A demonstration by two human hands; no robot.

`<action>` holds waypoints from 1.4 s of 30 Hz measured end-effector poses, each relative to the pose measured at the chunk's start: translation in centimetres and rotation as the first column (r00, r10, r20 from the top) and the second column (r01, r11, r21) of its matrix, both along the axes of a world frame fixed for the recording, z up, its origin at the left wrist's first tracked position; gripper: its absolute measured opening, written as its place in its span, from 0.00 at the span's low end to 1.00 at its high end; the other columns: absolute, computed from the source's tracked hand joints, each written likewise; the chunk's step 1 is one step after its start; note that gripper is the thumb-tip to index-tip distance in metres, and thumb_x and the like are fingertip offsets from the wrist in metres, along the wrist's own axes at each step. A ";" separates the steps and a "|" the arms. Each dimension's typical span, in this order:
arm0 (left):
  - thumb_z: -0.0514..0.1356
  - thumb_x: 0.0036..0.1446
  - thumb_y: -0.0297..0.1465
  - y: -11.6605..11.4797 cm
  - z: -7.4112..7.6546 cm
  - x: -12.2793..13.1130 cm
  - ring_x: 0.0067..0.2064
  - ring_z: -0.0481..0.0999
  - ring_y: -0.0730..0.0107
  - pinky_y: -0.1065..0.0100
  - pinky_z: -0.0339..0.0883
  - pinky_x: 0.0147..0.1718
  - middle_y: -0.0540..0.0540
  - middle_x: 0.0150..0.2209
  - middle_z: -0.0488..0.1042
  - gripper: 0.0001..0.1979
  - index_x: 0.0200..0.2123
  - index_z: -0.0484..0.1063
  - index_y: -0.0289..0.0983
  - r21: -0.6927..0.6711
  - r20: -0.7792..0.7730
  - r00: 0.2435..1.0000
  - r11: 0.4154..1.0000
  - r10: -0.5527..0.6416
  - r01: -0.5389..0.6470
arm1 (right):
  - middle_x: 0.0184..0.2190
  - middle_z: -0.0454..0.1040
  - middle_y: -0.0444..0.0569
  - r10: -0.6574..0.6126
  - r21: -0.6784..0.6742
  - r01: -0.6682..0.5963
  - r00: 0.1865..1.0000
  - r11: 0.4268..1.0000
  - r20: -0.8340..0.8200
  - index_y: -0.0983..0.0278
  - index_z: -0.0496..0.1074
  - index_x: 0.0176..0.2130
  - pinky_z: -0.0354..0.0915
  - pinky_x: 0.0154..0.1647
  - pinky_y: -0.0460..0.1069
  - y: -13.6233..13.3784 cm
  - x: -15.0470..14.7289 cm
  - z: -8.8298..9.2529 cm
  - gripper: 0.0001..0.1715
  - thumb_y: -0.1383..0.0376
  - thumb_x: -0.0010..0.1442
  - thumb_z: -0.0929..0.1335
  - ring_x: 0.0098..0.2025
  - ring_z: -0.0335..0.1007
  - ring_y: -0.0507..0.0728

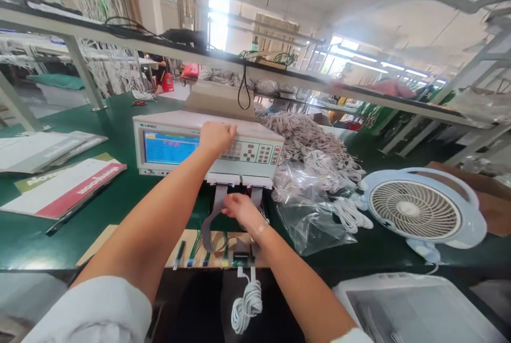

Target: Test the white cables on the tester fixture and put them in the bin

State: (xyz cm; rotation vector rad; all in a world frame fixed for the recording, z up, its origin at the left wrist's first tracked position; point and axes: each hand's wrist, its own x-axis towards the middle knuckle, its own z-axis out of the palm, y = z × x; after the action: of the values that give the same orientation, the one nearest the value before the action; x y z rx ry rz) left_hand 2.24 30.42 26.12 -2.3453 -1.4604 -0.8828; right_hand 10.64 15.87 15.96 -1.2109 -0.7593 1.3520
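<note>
My left hand (217, 138) rests at the top front edge of a white bench tester (179, 121), its fingers loosely bent and not wrapped round anything. The tester's blue screen is lit, and my wrist covers part of its front panel. Below, my right hand (241, 210) has its fingers drawn together at a grey ribbon cable (206, 231), which hangs from a white connector (223, 178). The exact contact is partly hidden. Near my lap, a white cable bundle (247, 303) hangs from a small green socket board (240, 259) on a wooden strip (217, 239).
A heap of white cables (307, 135) and clear plastic bags (301, 215) lie right of the tester. Beyond them stands a light blue fan (415, 210). Booklets (80, 186) and a black pen (75, 210) are at left. A shelf (295, 74) spans the back.
</note>
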 end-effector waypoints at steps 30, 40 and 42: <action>0.34 0.57 0.39 0.2 -0.1 -0.1 0.40 0.66 0.56 0.58 0.49 0.41 0.37 0.34 0.72 0.30 0.34 0.72 0.30 -0.066 0.073 0.997 0.998 0.016 -0.011 | 0.12 0.69 0.43 -0.564 -0.096 0.563 0.825 0.821 0.016 0.68 0.65 0.25 0.61 0.10 0.41 4.3 2.9 -1.1 0.10 0.64 0.46 0.68 0.14 0.66 0.50; 0.37 0.56 0.38 0.2 0.1 -0.2 0.37 0.68 0.58 0.60 0.52 0.38 0.38 0.32 0.73 0.27 0.31 0.73 0.32 -0.008 0.109 0.994 1.000 -0.020 0.021 | 0.08 0.64 0.40 -0.485 -0.032 0.497 0.858 0.867 0.167 0.67 0.63 0.21 0.57 0.11 0.42 1.6 2.4 1.2 0.08 0.66 0.49 0.64 0.10 0.57 0.47; 0.37 0.56 0.38 0.3 -0.1 -0.2 0.38 0.68 0.58 0.59 0.52 0.39 0.38 0.32 0.73 0.27 0.31 0.73 0.31 -0.020 0.117 0.993 0.999 -0.031 0.034 | 0.11 0.66 0.41 -0.352 -0.011 0.366 0.904 0.931 0.243 0.67 0.65 0.22 0.58 0.13 0.43 -1.1 2.6 2.2 0.08 0.64 0.47 0.66 0.12 0.59 0.48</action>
State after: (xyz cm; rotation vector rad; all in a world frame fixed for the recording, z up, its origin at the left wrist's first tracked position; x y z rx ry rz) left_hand 2.00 30.73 26.02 -2.3757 -1.4868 -1.0342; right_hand 13.24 14.75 18.18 -1.4943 -0.6254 0.9392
